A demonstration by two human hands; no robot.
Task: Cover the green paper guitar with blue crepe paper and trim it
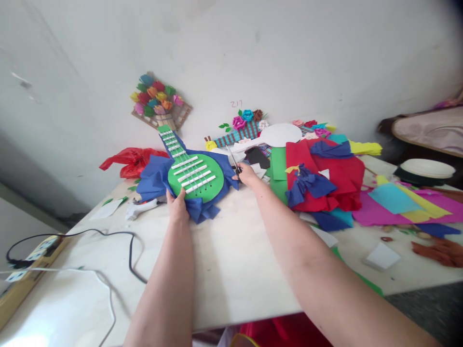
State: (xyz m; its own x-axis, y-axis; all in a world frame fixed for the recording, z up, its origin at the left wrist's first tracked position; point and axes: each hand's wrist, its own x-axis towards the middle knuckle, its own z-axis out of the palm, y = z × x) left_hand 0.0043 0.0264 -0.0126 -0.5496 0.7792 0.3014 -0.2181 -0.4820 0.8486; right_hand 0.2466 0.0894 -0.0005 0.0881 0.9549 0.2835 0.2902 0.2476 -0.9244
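Note:
A craft model of a stringed instrument (217, 181), green with white strips and string lines, lies face up on the table. Blue crepe paper (151, 174) spreads out under and around its body. My left hand (177, 207) grips the near edge of the model, thumb on top near the white strips. To the right, my right hand (247, 175) is closed round the handles of dark-handled scissors (232, 156), whose blades point up and away, just beyond the blue paper's right edge. A white glue gun (142, 208) rests to the left of my left hand.
Stacked red crepe paper (336, 173) and pink sheets (376, 208) cover the table's right side. A dark phone (257, 157) and a white paddle-shaped cutout (284, 135) lie behind my right hand. Cables and a power strip (36, 262) are at left. A paper bouquet (155, 96) leans against the wall.

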